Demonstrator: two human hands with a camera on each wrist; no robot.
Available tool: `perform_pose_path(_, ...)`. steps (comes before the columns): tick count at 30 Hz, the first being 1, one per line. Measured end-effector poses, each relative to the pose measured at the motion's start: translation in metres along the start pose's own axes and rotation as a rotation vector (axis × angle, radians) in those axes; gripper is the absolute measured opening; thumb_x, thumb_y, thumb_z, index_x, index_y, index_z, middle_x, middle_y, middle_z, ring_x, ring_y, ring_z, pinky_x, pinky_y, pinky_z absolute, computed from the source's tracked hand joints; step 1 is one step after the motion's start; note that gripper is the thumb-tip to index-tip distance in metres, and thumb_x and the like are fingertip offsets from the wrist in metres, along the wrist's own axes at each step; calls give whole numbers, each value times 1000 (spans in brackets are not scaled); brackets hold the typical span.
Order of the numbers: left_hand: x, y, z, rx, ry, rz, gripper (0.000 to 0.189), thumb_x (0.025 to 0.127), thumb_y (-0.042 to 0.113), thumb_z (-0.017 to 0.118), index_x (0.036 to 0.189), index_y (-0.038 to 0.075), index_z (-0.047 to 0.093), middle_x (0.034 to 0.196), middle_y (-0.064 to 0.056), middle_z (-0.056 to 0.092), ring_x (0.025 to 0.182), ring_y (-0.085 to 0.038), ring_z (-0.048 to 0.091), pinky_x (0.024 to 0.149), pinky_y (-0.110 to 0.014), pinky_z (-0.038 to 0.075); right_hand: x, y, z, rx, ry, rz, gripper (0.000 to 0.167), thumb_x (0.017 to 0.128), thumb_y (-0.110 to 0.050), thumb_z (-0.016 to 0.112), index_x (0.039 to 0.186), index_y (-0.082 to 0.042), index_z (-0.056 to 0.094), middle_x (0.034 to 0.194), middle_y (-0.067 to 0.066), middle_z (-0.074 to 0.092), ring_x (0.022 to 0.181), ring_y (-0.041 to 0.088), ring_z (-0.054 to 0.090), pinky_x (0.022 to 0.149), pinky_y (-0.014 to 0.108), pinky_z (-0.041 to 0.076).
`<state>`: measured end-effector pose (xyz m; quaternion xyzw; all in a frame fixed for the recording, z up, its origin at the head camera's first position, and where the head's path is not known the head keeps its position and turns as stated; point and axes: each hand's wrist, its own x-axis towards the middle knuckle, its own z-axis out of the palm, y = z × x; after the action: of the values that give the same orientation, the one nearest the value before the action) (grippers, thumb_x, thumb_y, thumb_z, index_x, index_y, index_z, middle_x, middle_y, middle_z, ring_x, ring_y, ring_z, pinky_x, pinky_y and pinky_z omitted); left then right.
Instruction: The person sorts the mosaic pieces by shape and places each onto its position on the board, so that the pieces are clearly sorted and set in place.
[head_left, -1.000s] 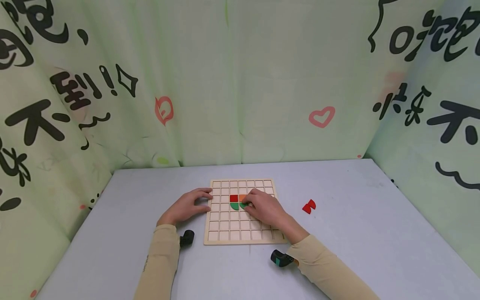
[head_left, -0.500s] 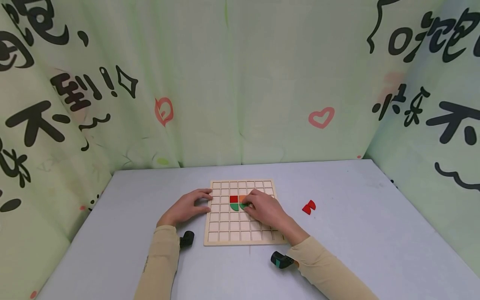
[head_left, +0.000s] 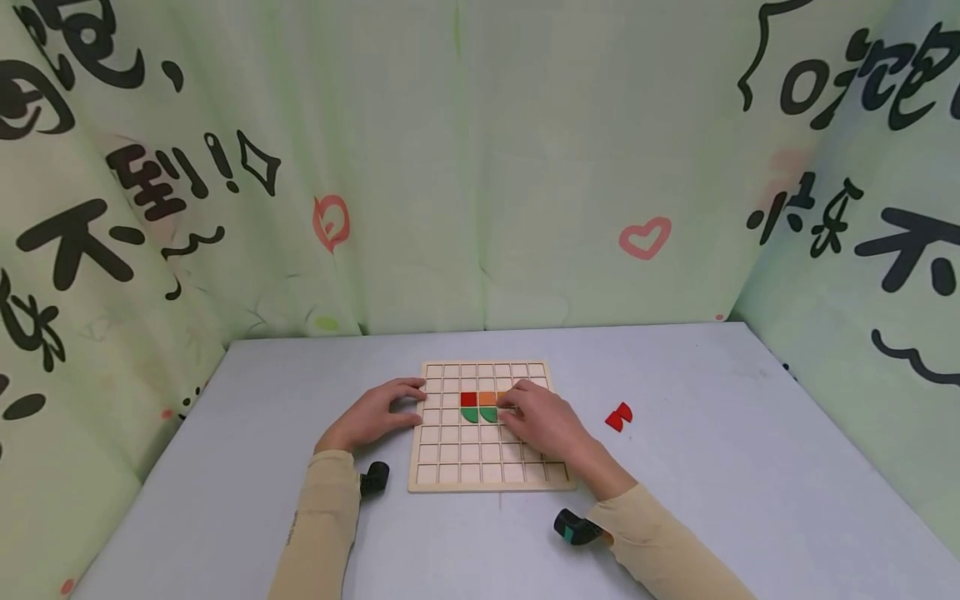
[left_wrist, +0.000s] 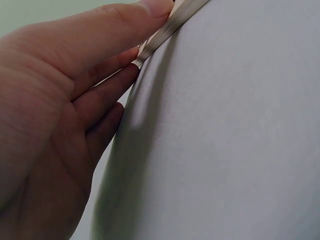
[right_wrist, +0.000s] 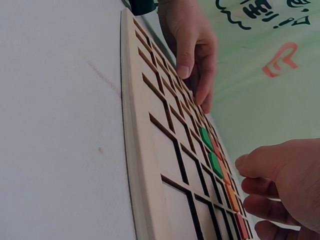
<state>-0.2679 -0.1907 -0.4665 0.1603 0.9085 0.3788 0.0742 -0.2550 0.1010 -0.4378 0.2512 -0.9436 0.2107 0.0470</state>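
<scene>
A wooden grid board [head_left: 450, 488] lies on the table. My left hand [head_left: 377, 412] rests at its left edge, fingertips and thumb touching the rim with the fingers extended. A red square [head_left: 468, 399] and an orange square [head_left: 487, 399] sit side by side in the grid. Below them are two green quarter-circle pieces [head_left: 469, 414]. Over the board's right part is my right hand [head_left: 543, 421], fingers loosely bent near the orange piece. The right wrist view shows its thumb and fingers apart, holding nothing, and another red piece [right_wrist: 241, 226] in the grid.
Two red wedge-shaped pieces [head_left: 615, 419] lie together on the white table [head_left: 712, 467], right of the board. Dark wrist cameras [head_left: 577, 527] sit low beside both forearms. A pale green printed curtain [head_left: 562, 167] stands behind the table and along its sides.
My right hand has moved slightly right, off the right-hand green piece, which now shows fully along with more orange. The left hand stays at the board's edge.
</scene>
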Motion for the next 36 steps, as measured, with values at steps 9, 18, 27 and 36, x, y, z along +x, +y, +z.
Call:
perform_pose_path(9, 0, 0, -1, 8, -1, 7, 38, 88, 22, 74, 123, 11, 66, 148, -3, 46, 141, -27, 35, 115, -44, 31, -12, 6, -8, 11, 5, 36, 15, 90, -16, 70, 103, -10, 74, 97, -1, 64, 77, 12, 57, 71, 27, 53)
perform_pose_path(18, -1, 1, -2, 13, -7, 13, 39, 88, 23, 75, 124, 9, 66, 148, -4, 46, 141, -27, 36, 115, -44, 31, -25, 24, -23, 60, -58, 90, 18, 90, -15, 70, 106, -7, 72, 99, 1, 64, 83, 14, 58, 74, 29, 53)
perform_pose_path(27, -1, 1, -3, 7, -7, 4, 39, 88, 22, 75, 123, 9, 66, 149, -3, 46, 141, -26, 35, 115, -44, 31, -43, 45, -41, 71, -101, 116, 17, 89, -12, 68, 104, -5, 71, 99, 1, 65, 88, 19, 62, 77, 34, 53)
perform_pose_path(36, -2, 3, -2, -4, -6, 1, 39, 88, 20, 75, 123, 9, 66, 149, -4, 46, 141, -28, 35, 115, -46, 31, -56, 64, -55, 51, -107, 140, 18, 88, -10, 68, 104, -3, 71, 96, 3, 67, 85, 19, 60, 76, 37, 53)
